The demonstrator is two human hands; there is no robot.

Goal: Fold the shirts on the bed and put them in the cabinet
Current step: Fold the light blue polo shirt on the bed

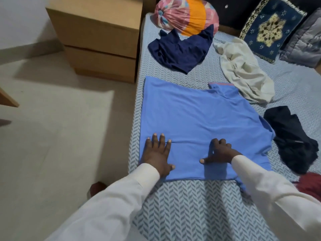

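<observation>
A light blue shirt (196,119) lies spread flat on the bed (182,209), one side folded in. My left hand (157,154) presses flat on its near left part, fingers straight. On its near middle rests my right hand (219,151), fingers bent at the knuckles, thumb stretched out to the left. Farther back lie a navy shirt (180,51) and a cream shirt (243,72). A black garment (293,138) is crumpled at the right, and a dark red one (311,185) shows at the right edge. A brown wooden cabinet (97,37) with drawers stands left of the bed.
A pink and orange tied bundle (185,14) sits at the head of the bed. A blue patterned cushion (271,28) and a grey pillow (305,39) lean at the back right. Pale floor (57,127) lies left of the bed.
</observation>
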